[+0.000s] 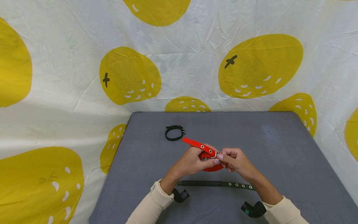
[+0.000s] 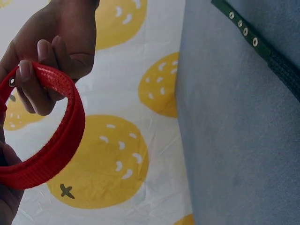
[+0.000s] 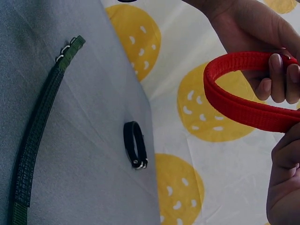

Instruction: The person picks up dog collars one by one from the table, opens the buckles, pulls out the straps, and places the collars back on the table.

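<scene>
Cloth backdrop (image 1: 60, 124), white with yellow fruit print: fills the left side, then runs behind the table and down its right side.

Table (image 1: 296, 174), grey covering: left edge slants outward toward the viewer; back edge straight, corners rounded; front edge out of view. A broad stretch of grey lies between the left edge and the left forearm.

Black collar (image 1: 174, 139): closed into a ring, lying near the back edge, left of the table's middle, its buckle on the right side. Apart from the red strap's tip, with a narrow gap between.

Left hand (image 1: 193, 160): fingers and thumb pinch the red collar just beside its buckle. Cream sleeve (image 1: 151, 199); black wrist mount (image 1: 181, 196).

Red collar (image 1: 206, 148): held up over the table between both hands, well apart from both side edges. Bent into a loop; the eyeleted strap passes the buckle (image 1: 214, 155), its tail pointing left and up.

Green strap (image 1: 201, 183): laid nearly straight across the table, on the viewer's side of the hands, padded section left, eyelets right; its right end meets the right forearm's outline.

Right hand (image 1: 235, 160): thumb and curled fingers pinch the red collar at the buckle. Black wrist mount (image 1: 253, 209) below. Wide grey surface from this forearm to the slanting right edge.
</scene>
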`<state>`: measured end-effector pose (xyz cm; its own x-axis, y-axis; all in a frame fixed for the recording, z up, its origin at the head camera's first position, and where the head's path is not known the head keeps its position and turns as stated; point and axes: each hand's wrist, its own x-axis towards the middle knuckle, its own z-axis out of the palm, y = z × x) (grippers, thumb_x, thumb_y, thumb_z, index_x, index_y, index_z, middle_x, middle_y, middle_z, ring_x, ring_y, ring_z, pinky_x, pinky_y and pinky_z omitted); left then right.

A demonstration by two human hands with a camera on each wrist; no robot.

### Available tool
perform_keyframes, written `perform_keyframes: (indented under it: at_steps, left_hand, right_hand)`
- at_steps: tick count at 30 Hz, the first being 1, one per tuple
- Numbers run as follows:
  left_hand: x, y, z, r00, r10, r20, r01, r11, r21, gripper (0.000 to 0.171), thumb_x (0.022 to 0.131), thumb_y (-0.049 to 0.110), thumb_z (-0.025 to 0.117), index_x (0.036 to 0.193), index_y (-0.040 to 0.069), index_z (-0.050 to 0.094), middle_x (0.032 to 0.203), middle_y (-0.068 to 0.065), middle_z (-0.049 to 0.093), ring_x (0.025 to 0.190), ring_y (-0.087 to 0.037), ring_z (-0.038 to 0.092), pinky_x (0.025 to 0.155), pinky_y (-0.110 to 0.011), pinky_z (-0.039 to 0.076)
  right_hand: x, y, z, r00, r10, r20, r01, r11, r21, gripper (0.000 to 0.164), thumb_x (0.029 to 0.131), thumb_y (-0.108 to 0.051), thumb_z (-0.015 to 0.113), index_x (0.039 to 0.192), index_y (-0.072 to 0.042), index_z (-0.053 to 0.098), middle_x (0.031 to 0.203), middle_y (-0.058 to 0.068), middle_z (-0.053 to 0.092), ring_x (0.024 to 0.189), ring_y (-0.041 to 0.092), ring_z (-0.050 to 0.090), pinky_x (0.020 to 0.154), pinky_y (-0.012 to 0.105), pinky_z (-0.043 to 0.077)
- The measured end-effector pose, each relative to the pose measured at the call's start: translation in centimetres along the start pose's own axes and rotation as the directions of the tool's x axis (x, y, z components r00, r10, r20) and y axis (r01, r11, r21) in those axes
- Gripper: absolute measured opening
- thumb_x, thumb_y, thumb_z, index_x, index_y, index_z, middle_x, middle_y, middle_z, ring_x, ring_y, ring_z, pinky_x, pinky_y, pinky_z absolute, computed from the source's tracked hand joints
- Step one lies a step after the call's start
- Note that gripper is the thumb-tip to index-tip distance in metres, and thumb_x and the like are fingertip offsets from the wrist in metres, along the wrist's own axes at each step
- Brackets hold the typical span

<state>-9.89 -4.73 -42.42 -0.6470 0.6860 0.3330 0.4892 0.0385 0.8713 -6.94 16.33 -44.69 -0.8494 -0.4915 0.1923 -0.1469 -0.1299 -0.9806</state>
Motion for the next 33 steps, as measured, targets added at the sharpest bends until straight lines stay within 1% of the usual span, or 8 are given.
perform_keyframes:
  at_steps: [6,11,15,18,22,25,29,33]
  left_hand:
    - [0.04,0.13,-0.11,1.000,-0.013,-0.029,0.013,1.000,0.016,0.015,0.087,0.019,0.069,0.101,0.014,0.065,0.095,0.005,0.063,0.064,-0.005,0.053,0.054,-0.022,0.047]
    - [-0.09,0.24,-0.42,0.999,-0.044,-0.019,0.045,0.999,0.018,0.015,0.088,0.014,0.067,0.103,0.013,0.065,0.096,0.002,0.061,0.061,-0.006,0.050,0.052,-0.022,0.046]
    - [-0.06,0.30,-0.60,0.998,-0.058,-0.017,0.058,0.998,0.029,0.015,0.088,0.013,0.067,0.103,0.013,0.064,0.094,0.001,0.061,0.059,-0.007,0.049,0.051,-0.021,0.044]
    - [-0.03,0.28,-0.65,0.998,-0.066,-0.007,0.067,0.996,0.062,0.016,0.087,0.013,0.068,0.102,0.013,0.064,0.092,0.003,0.062,0.062,-0.005,0.052,0.055,-0.020,0.047]
    - [-0.06,0.18,-0.59,0.996,-0.089,0.014,0.087,0.992,0.096,0.017,0.086,0.012,0.069,0.102,0.013,0.063,0.090,0.004,0.064,0.071,-0.002,0.059,0.065,-0.020,0.052]
    - [-0.12,0.12,-0.57,0.994,-0.107,0.018,0.105,0.991,0.088,0.017,0.086,0.011,0.068,0.102,0.013,0.062,0.090,0.003,0.065,0.071,-0.003,0.060,0.064,-0.020,0.053]
    - [-0.13,0.23,-0.55,0.993,-0.119,0.016,0.116,0.987,0.112,0.017,0.086,0.010,0.067,0.102,0.014,0.061,0.089,0.004,0.063,0.069,-0.003,0.058,0.064,-0.020,0.052]
    - [-0.11,0.43,-0.48,0.991,-0.136,0.022,0.132,0.984,0.119,0.019,0.085,0.009,0.067,0.102,0.012,0.060,0.087,0.004,0.063,0.068,-0.004,0.057,0.063,-0.020,0.052]
  right_hand:
    - [0.02,-0.32,0.07,0.998,-0.047,0.037,0.045,0.998,0.046,0.031,0.098,0.000,0.042,0.067,-0.004,0.044,0.064,0.012,0.042,0.047,0.025,0.033,0.038,0.034,0.029]
    - [-0.06,-0.53,-0.01,0.995,-0.066,0.069,0.060,0.995,0.085,0.030,0.098,0.002,0.040,0.068,-0.002,0.043,0.076,0.012,0.044,0.051,0.029,0.035,0.041,0.036,0.030]
    - [-0.10,-0.54,-0.20,0.995,-0.059,0.081,0.053,0.996,0.078,0.026,0.098,0.002,0.040,0.073,0.001,0.047,0.080,0.013,0.048,0.051,0.028,0.034,0.042,0.037,0.031]
    - [-0.15,-0.42,-0.41,0.996,-0.029,0.089,0.027,0.999,0.031,0.021,0.096,0.003,0.041,0.079,0.002,0.053,0.067,0.011,0.043,0.048,0.025,0.028,0.042,0.036,0.029]
    - [-0.27,-0.24,-0.63,0.996,0.011,0.087,-0.008,0.999,-0.037,0.018,0.095,0.004,0.042,0.084,0.001,0.056,0.055,0.006,0.030,0.046,0.021,0.026,0.042,0.033,0.029]
    - [-0.23,-0.22,-0.56,0.997,0.037,0.071,-0.032,0.998,-0.062,0.017,0.097,0.000,0.044,0.089,0.001,0.059,0.058,0.008,0.043,0.045,0.019,0.027,0.040,0.032,0.029]
    - [-0.06,-0.30,-0.18,0.996,0.077,0.033,-0.075,0.994,-0.081,0.016,0.099,-0.008,0.048,0.093,0.003,0.058,0.070,0.015,0.055,0.046,0.017,0.026,0.038,0.030,0.026]
    - [0.00,-0.32,0.10,0.997,0.082,0.006,-0.081,0.991,-0.105,0.018,0.099,-0.010,0.048,0.087,0.000,0.056,0.068,0.017,0.051,0.047,0.017,0.030,0.040,0.030,0.029]
